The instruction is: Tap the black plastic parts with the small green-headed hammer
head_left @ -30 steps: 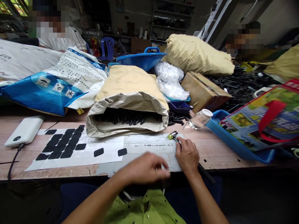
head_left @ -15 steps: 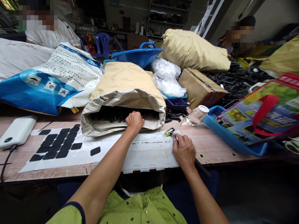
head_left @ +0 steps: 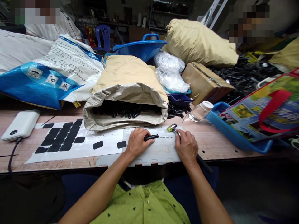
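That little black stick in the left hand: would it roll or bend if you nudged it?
The black stick looks slim and round, so it would probably roll on the flat white sheet. Held at one end by the left hand, it juts straight, so likely stiff and light.

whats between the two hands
Head view: the black part in the left hand sticks out into the gap; past its tip, only bare white sheet up to the right hand, which grips the hammer.
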Tool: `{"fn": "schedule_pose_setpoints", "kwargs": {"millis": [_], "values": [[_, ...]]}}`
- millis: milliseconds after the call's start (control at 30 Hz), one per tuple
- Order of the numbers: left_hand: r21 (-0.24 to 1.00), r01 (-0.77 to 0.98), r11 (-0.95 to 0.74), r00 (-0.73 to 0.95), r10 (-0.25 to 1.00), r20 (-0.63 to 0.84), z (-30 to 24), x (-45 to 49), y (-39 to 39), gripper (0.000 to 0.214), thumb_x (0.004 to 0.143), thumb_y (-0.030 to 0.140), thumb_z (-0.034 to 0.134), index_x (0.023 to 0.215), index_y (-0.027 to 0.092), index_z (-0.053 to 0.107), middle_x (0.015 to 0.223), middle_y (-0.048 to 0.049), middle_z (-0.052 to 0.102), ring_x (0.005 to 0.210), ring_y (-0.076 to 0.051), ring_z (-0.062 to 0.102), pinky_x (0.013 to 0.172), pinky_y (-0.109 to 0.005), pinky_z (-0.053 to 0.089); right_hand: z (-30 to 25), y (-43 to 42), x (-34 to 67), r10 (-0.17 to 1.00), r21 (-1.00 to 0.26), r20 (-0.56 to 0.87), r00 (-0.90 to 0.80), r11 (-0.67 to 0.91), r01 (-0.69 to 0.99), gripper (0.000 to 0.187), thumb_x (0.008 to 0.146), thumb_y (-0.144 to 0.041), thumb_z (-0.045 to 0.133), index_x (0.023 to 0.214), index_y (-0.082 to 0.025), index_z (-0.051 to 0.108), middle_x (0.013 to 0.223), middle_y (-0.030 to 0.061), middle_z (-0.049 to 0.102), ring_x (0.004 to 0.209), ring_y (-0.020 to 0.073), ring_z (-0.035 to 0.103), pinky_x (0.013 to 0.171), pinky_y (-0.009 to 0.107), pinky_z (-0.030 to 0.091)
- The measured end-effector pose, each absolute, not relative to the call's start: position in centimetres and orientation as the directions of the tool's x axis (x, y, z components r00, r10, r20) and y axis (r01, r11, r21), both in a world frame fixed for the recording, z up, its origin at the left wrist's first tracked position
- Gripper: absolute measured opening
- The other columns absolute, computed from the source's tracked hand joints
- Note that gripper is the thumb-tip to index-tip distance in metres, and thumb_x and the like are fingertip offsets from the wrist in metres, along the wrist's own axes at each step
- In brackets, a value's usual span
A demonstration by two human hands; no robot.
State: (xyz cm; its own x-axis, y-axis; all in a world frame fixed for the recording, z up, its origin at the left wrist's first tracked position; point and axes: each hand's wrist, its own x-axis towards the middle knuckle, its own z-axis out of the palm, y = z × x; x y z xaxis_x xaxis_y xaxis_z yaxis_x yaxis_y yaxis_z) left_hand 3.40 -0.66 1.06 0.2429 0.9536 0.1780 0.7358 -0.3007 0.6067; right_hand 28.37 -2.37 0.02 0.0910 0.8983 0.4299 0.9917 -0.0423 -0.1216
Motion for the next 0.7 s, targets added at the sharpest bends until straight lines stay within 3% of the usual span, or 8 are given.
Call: {"fn": "schedule_pose_setpoints", "kwargs": {"millis": [167, 267, 433, 567, 700], "values": [[0.632, 0.707, -0.317, 0.261, 0.948, 0.184, 1.1, 3.1, -0.2, 0.016, 0.08, 0.03, 0.08, 0.091, 0.024, 0.07, 0.089, -0.0008, 0.068, 0.092, -0.023, 0.055, 0.083, -0.035, 0.041, 0.7, -2.4, 28.6, 0.899, -0.24, 0.425, 0.106, -0.001, 0.971, 0.029, 0.098, -0.026, 0.051, 0.12, -0.021, 0.07, 0.098, 0.0081, 0.064, 0.092, 0.0222, 0.055, 0.081, 0.034, 0.04], [0.646, 0.693, -0.319, 0.264, 0.947, 0.184, 1.2, 3.0, -0.3, 0.014, 0.08, 0.027, 0.078, 0.09, 0.023, 0.071, 0.088, -0.0005, 0.068, 0.091, -0.023, 0.055, 0.082, -0.034, 0.041, 1.8, -3.1, 27.9, 0.88, -0.433, 0.444, 0.168, 0.047, 0.9, 0.029, 0.098, -0.03, 0.051, 0.119, -0.021, 0.07, 0.101, 0.008, 0.067, 0.093, 0.0216, 0.059, 0.083, 0.034, 0.045], [0.649, 0.683, -0.336, 0.284, 0.94, 0.188, 1.0, 3.0, -0.3, 0.014, 0.085, 0.033, 0.076, 0.097, 0.026, 0.076, 0.089, -0.0013, 0.067, 0.093, -0.023, 0.055, 0.084, -0.036, 0.04, 3.4, -5.3, 25.3, 0.946, -0.733, 0.301, 0.124, 0.146, 0.665, 0.033, 0.099, -0.036, 0.054, 0.125, -0.022, 0.068, 0.107, 0.0069, 0.071, 0.089, 0.0182, 0.064, 0.082, 0.032, 0.05], [0.653, 0.68, -0.333, 0.288, 0.941, 0.18, 0.9, 3.0, -0.3, 0.017, 0.086, 0.033, 0.076, 0.101, 0.027, 0.077, 0.094, -0.0019, 0.067, 0.096, -0.023, 0.056, 0.086, -0.036, 0.04, 3.7, -6.7, 23.5, 0.968, -0.778, 0.252, 0.023, 0.188, 0.599, 0.031, 0.1, -0.033, 0.052, 0.125, -0.023, 0.068, 0.112, 0.0071, 0.072, 0.098, 0.0188, 0.066, 0.088, 0.034, 0.052], [0.652, 0.682, -0.332, 0.3, 0.94, 0.164, 0.9, 2.9, -0.3, 0.019, 0.086, 0.031, 0.075, 0.104, 0.028, 0.078, 0.097, -0.0023, 0.068, 0.099, -0.023, 0.056, 0.086, -0.036, 0.04, 3.9, -7.3, 22.7, 0.954, -0.747, 0.3, -0.011, 0.242, 0.619, 0.031, 0.101, -0.031, 0.051, 0.128, -0.023, 0.066, 0.113, 0.0076, 0.071, 0.103, 0.0192, 0.066, 0.092, 0.035, 0.053]]}}
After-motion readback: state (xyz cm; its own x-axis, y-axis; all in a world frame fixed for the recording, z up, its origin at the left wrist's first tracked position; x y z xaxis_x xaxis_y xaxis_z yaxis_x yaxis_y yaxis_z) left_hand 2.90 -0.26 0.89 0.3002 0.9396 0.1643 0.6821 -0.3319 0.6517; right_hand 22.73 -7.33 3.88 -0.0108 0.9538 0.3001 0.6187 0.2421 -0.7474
